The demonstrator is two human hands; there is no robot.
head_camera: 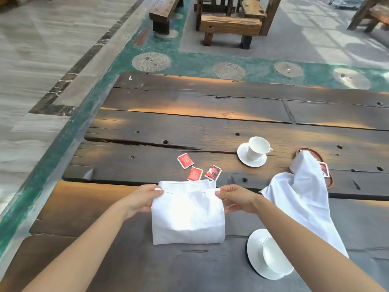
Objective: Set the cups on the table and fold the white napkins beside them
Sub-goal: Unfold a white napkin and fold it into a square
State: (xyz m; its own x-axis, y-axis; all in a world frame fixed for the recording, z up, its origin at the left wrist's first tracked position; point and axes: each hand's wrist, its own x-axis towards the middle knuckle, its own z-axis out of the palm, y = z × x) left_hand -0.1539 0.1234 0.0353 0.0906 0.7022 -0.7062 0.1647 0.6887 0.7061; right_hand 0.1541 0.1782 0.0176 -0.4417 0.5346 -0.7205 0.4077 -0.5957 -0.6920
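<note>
A white napkin (187,218) lies partly folded on the dark wooden table (189,123) in front of me. My left hand (141,199) pinches its upper left edge and my right hand (235,197) pinches its upper right edge, holding a folded-over layer. A white cup (257,147) stands on a saucer (244,158) further back to the right. A second white cup (273,258) on a saucer (253,249) sits near me, partly behind my right forearm. A second white napkin (303,194) lies loose and crumpled at the right.
Three red sachets (194,167) lie just beyond the folded napkin. A brown wooden tray (328,180) sits under the loose napkin with another sachet on it. The table's left edge drops to a tiled floor. Wooden benches (229,22) stand beyond the table.
</note>
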